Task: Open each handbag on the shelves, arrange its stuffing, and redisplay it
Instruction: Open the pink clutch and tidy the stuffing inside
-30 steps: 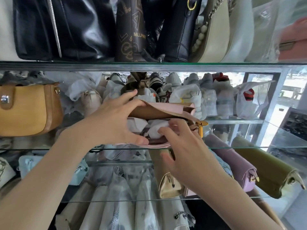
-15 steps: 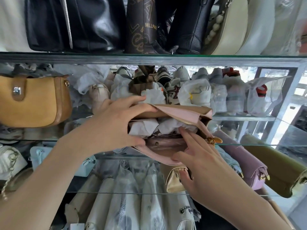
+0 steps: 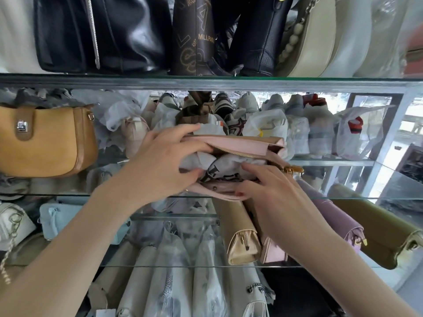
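A pink handbag (image 3: 247,145) is held open, mouth toward the camera, in front of the shelves and just above the front edge of the middle glass shelf (image 3: 343,198); whether it rests on that edge cannot be told. The left hand (image 3: 164,165) grips the bag's left end, with its fingers curled over the top side and its thumb underneath at the opening. The right hand (image 3: 272,197) lies with its fingers fairly straight on the white stuffing paper (image 3: 231,161) that fills the mouth, and its thumb sits against the bag's near edge. A gold zipper pull (image 3: 290,170) sticks out at the bag's right end. A mustard bag (image 3: 45,143) stands at the left on the same level. Black bags (image 3: 128,30) line the top shelf, and a lilac bag (image 3: 332,213) and an olive bag (image 3: 377,229) lie lower right.
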